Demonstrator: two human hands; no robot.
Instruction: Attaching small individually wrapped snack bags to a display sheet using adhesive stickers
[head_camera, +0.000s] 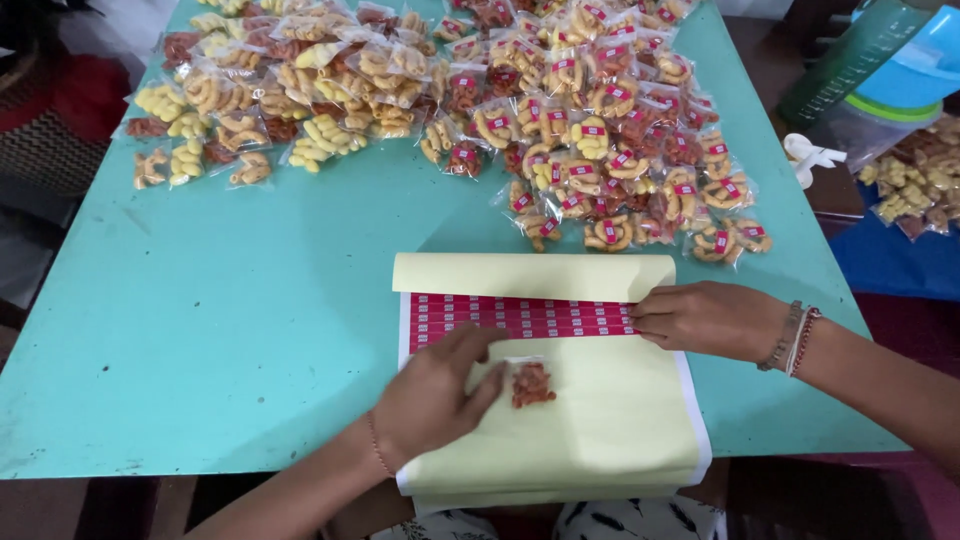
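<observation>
Two hands work at a sheet of red stickers on a turquoise table.

Low in the frame's centre, the left hand (432, 395) lies flat, fingers loosely spread, pinning a small clear packet of reddish snacks (531, 384) on the yellow backing paper (610, 425). The right hand (705, 318), fingers curled narrow, touches the red sticker strip (510, 316). Labelled packets (610, 150) are heaped at upper right, unlabelled packets (270, 90) at upper left, on the table (230, 310).

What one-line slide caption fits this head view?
Left hand presses a small snack packet on a yellow sheet; right hand touches the red sticker strip.
</observation>
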